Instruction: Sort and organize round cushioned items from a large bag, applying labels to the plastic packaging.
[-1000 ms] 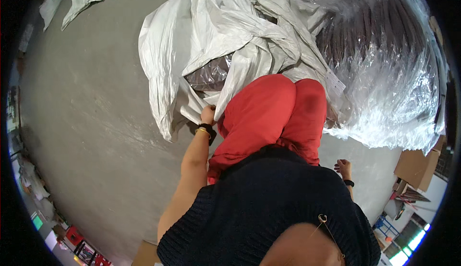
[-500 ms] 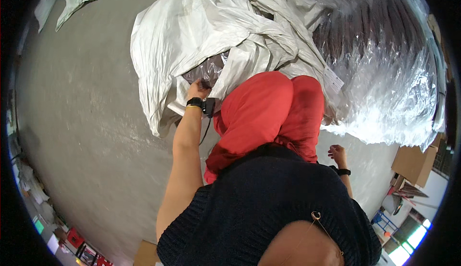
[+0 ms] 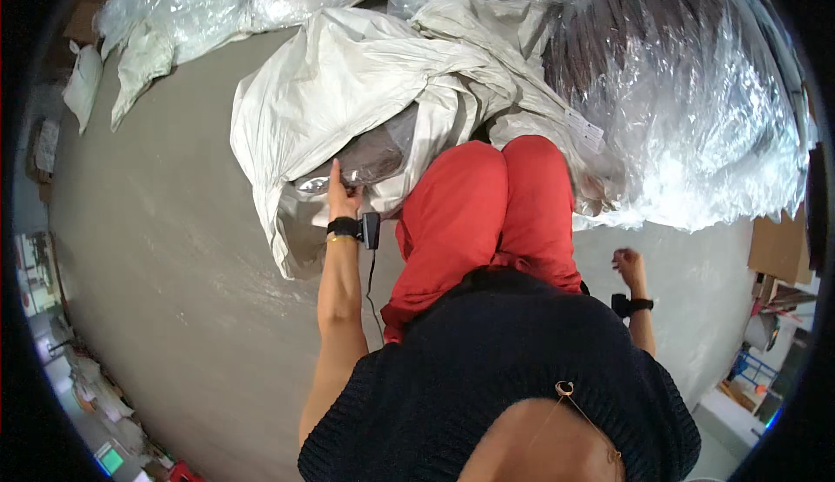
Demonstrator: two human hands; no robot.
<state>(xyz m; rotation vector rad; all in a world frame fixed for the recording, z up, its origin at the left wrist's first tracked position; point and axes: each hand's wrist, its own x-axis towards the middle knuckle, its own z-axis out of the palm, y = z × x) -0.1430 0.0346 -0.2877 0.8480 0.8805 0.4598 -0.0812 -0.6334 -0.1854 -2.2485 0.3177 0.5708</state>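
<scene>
In front of me lies a large white woven sack [image 3: 348, 73] with an opening on its near side. A dark brown package in clear plastic [image 3: 374, 156] shows inside that opening. My left hand [image 3: 342, 193] has hold of the package's near edge, one finger stretched along it and the others curled at its side. A dark strap with a small black box sits on this wrist. My right hand [image 3: 632, 266] hangs out over the floor beside my knee, fingers loosely bent and somewhat apart, with nothing visible in it.
At the right stands a big bundle of brown items in clear plastic [image 3: 670, 90]. More plastic-wrapped goods [image 3: 209, 3] line the far side. A cardboard box [image 3: 778, 247] is at the right edge. Grey concrete floor [image 3: 174, 221] stretches to the left, and my red-trousered knees [image 3: 470, 195] press near the sack.
The brown package shows more in the sack's opening. My left hand has moved slightly toward me and left with its edge. The view has shifted; my right hand stays beside my knee.
</scene>
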